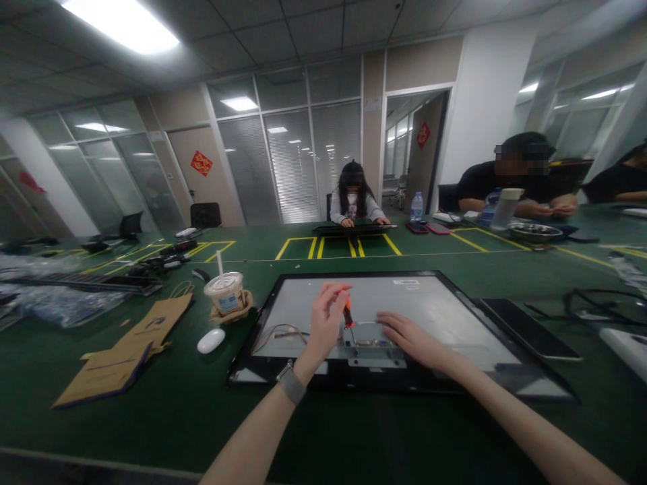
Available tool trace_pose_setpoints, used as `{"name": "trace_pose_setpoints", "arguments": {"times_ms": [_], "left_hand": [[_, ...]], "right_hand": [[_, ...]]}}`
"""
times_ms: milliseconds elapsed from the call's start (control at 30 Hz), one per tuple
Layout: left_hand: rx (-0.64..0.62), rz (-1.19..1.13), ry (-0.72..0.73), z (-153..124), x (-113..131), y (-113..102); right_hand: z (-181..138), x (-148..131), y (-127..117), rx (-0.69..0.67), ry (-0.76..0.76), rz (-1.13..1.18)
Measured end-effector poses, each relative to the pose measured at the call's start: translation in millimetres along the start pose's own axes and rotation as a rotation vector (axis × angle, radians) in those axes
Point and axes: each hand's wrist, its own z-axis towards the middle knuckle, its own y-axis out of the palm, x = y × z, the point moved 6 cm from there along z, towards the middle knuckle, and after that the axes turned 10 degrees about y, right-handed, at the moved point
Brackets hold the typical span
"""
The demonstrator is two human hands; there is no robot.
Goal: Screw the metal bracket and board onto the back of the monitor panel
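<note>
Your left grip [325, 316] holds an orange-and-black screwdriver [348, 316], tip down at the metal bracket [374, 352]; your right grip [408, 335], fingers extended, lies at the bracket's right. The display panel [296, 294] rests flat on the worktop [166, 428].

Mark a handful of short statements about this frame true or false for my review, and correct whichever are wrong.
1. The left hand holds a screwdriver. True.
2. The watch is on the right wrist. False: the watch is on the left wrist.
3. A straw stands in the lidded cup. True.
4. The right hand grips the cup. False: the right hand is over the large flat panel.
5. The brown paper bag lies right of the panel in the picture. False: the bag lies to its left.
6. A white rounded object lies nearer the camera than the cup. True.
</note>
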Motion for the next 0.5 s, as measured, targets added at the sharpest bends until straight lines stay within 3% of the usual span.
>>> {"name": "trace_pose_setpoints", "arguments": {"times_ms": [200,500], "left_hand": [[0.018,0.113,0.025,2.5,7.8,-3.9],[0.021,0.035,0.012,2.2,6.0,-0.6]], "right_hand": [[-0.4,0.6,-0.4,0.009,0.013,0.021],[0.2,2.7,0.8,0.020,-0.006,0.017]]}}
